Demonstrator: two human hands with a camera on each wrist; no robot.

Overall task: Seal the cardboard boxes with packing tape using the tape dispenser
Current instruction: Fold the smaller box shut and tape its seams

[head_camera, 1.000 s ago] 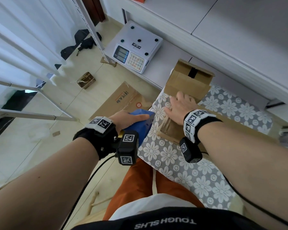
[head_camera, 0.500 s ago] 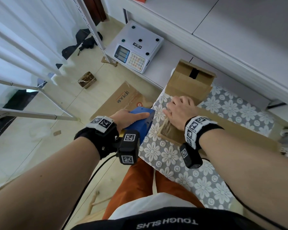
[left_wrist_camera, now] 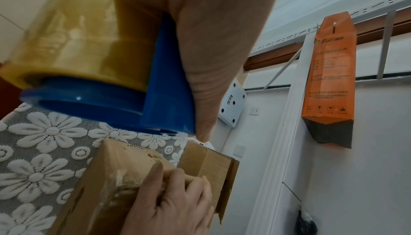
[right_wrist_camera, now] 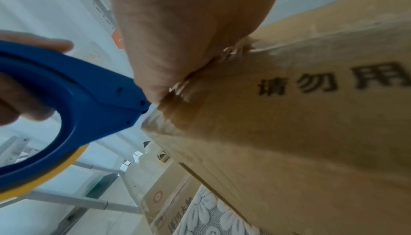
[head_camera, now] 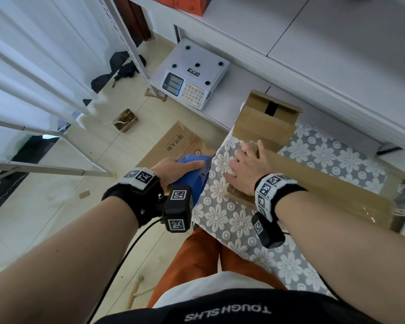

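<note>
A long cardboard box (head_camera: 318, 185) lies on the flower-patterned tablecloth (head_camera: 222, 218). My right hand (head_camera: 241, 160) rests flat on its near-left end, fingers spread over wrinkled clear tape (left_wrist_camera: 124, 177). Just left of that end, off the table edge, my left hand (head_camera: 185, 166) grips the blue tape dispenser (head_camera: 197, 176), index finger laid along its top. The yellowish tape roll (left_wrist_camera: 77, 36) sits on the dispenser's blue spool. A smaller cardboard box (head_camera: 264, 122) stands behind the long one, with a dark gap between its top flaps. In the right wrist view the dispenser (right_wrist_camera: 84, 98) nearly touches the box (right_wrist_camera: 289, 133).
A white electronic scale (head_camera: 192, 83) sits on a low shelf beyond the table. A flattened printed carton (head_camera: 173, 143) and a small brown scrap (head_camera: 125, 120) lie on the tiled floor. A white rack (head_camera: 45, 169) stands left. An orange package (left_wrist_camera: 329, 80) rests on the upper shelf.
My right hand has slid a little nearer along the box end, its fingers spreading over the tape. The left hand and dispenser have stayed almost still.
</note>
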